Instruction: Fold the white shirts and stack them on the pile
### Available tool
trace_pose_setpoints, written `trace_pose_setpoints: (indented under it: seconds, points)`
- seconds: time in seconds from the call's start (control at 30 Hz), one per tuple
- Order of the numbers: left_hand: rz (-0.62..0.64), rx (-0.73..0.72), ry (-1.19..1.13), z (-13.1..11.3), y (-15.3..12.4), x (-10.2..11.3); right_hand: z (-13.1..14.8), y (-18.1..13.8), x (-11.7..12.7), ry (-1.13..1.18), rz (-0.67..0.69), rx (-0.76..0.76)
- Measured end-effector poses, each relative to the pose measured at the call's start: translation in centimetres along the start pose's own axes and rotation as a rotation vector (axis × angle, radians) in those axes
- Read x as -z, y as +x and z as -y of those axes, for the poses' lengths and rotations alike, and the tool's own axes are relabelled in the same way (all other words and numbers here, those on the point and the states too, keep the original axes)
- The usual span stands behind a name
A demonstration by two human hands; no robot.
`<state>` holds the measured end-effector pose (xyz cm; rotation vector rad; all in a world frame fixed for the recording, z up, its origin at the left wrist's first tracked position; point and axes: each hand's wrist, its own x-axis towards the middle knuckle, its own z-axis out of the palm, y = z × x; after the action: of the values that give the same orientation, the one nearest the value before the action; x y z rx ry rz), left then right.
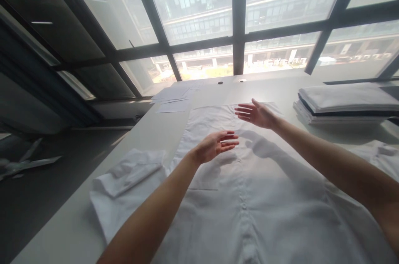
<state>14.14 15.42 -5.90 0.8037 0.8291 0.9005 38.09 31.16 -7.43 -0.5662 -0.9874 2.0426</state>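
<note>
Both hands hold nothing: the left hand (pixel 215 145) and right hand (pixel 256 113) hover flat-fingered above a smooth white shirt (pixel 249 197) spread on the pale table (pixel 146 135). Folded fabric is stacked (pixel 346 106) at two o'clock, loose paper sheets (pixel 173 98) at eleven.

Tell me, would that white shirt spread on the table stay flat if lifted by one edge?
Probably not: the white shirt shows soft wrinkles and a crumpled sleeve, so it would likely droop. It looks thin, probably light. Pushed, it would likely bunch rather than slide whole.
</note>
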Motion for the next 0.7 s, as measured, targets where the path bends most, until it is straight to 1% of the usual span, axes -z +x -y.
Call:
trace_pose_setpoints:
  seconds: [0.07,0.1,0.17,0.2,0.23,0.27,0.3,0.33,0.37,0.4,0.43,0.47,0.5,0.53,0.57,0.6,0.63,0.67,0.7]
  points:
    - [0.071,0.121,0.065,-0.7,2.8,-0.3,-1.2,-0.8,-0.8,-0.045,0.079,-0.111]
    - [0.085,0.184,0.098,-1.2,4.1,0.2,-1.6,-1.1,-0.8,-0.059,0.085,-0.149]
    - [0.075,0.257,0.116,-2.4,6.2,2.2,-1.9,-1.1,0.2,-0.06,0.054,-0.183]
    - [0.058,0.245,0.083,-3.1,7.0,3.7,-1.6,-0.9,1.1,-0.049,0.025,-0.187]
    - [0.012,0.211,0.031,-4.1,7.6,5.5,-1.1,-0.6,2.2,-0.033,-0.017,-0.18]
    - [-0.062,0.161,-0.028,-5.1,8.1,7.4,-0.4,-0.1,3.4,-0.014,-0.079,-0.159]
    - [-0.182,0.086,-0.097,-6.2,8.4,9.2,0.5,0.3,4.7,0.008,-0.173,-0.117]
    - [-0.337,-0.022,-0.174,-7.3,8.8,10.9,1.6,0.9,5.9,0.029,-0.293,-0.053]
    - [-0.532,-0.159,-0.266,-8.4,9.1,12.3,2.6,1.5,7.0,0.047,-0.428,0.025]
    - [-0.699,-0.283,-0.344,-9.2,9.6,13.3,3.5,2.2,7.9,0.062,-0.554,0.107]
    - [-0.796,-0.367,-0.385,-9.9,10.1,13.8,4.1,2.8,8.4,0.076,-0.648,0.18]
    - [-0.843,-0.424,-0.413,-10.2,10.8,13.8,4.4,3.5,8.4,0.089,-0.694,0.235]
    - [-0.823,-0.443,-0.421,-10.2,11.6,13.2,4.4,4.2,8.1,0.103,-0.686,0.266]
    - [-0.769,-0.437,-0.422,-9.8,12.6,12.2,3.9,4.9,7.3,0.119,-0.631,0.267]
    - [-0.623,-0.398,-0.423,-9.2,13.7,10.9,3.1,5.5,6.1,0.135,-0.55,0.247]
    - [-0.461,-0.322,-0.403,-8.3,14.9,9.5,2.0,6.1,4.8,0.147,-0.445,0.204]
    - [-0.329,-0.232,-0.368,-7.4,16.0,8.0,0.8,6.7,3.5,0.15,-0.341,0.128]
    - [-0.254,-0.16,-0.327,-6.5,17.2,6.7,-0.3,7.2,2.3,0.14,-0.267,0.056]
    - [-0.242,-0.107,-0.297,-5.8,18.2,5.7,-1.3,7.7,1.4,0.131,-0.233,0.014]
